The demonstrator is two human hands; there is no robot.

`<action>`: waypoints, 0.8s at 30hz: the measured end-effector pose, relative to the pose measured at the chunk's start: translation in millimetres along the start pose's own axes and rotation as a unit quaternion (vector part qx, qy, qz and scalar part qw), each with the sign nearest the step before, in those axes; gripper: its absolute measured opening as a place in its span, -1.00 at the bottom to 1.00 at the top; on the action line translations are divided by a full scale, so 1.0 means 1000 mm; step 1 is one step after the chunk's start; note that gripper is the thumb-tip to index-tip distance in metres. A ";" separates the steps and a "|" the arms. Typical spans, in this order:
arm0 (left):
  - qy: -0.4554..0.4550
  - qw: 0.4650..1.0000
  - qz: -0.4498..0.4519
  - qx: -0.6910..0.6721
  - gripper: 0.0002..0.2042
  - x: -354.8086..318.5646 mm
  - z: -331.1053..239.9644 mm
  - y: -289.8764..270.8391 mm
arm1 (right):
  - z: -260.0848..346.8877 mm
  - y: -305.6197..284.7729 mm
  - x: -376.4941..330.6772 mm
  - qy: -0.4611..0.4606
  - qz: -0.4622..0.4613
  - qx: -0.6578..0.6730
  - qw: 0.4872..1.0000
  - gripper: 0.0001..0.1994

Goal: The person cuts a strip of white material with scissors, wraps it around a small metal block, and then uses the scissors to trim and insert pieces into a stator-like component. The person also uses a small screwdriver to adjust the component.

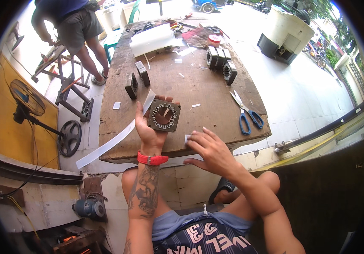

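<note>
My left hand (150, 130), palm up with a red watch strap at the wrist, holds a square motor stator core (164, 115). The core has a round opening ringed with slots, and pale liners show in them. A long white paper strip (110, 145) passes by the same hand's thumb, one end rising beside the core, the other hanging past the table edge. Over the near table edge, my right hand (209, 152) has its fingers stretched and thumb apart. Its fingertips are at a small white paper piece (187, 139); whether they touch it I cannot tell. Blue-handled scissors (246, 114) lie open at right.
More stator cores stand on the wooden table (182, 89), two at left (131, 86) and several at right (218, 58). A white sheet roll (152, 40), red tape roll (213, 40) and paper scraps lie farther back. A fan (27, 97) and another person (78, 34) are left.
</note>
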State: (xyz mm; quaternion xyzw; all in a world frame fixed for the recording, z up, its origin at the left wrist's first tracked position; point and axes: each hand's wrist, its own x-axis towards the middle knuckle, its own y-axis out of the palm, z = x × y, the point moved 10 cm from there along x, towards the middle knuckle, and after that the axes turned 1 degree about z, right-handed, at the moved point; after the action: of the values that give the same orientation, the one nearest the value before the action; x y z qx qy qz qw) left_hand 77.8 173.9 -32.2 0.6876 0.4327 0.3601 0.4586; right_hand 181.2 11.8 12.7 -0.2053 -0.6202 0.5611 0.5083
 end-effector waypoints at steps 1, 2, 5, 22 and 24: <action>0.001 1.000 0.004 0.018 -0.36 -0.002 -0.001 0.001 | 0.011 -0.001 -0.005 -0.034 0.007 0.002 0.999 -0.66; 0.005 1.000 -0.017 0.018 -0.36 -0.002 -0.003 -0.002 | 0.009 -0.006 -0.008 -0.022 -0.002 0.016 1.000 -0.69; 0.012 0.999 -0.047 0.020 -0.38 -0.008 -0.006 -0.002 | -0.001 -0.020 -0.009 0.028 -0.040 0.063 0.997 -0.73; 0.078 0.979 -0.096 0.163 -0.31 -0.046 -0.001 0.026 | -0.014 -0.064 0.027 0.070 -0.221 0.113 0.966 -0.71; 0.099 0.972 -0.108 0.184 -0.32 -0.051 -0.003 0.028 | -0.014 -0.063 0.028 0.070 -0.225 0.113 0.965 -0.72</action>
State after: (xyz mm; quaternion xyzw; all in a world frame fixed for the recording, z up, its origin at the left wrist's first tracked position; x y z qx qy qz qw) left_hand 64.2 121.8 -9.4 0.6706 0.6061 0.2888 0.3153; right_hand 202.1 24.0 78.8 -0.0404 -0.5458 0.4828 0.6837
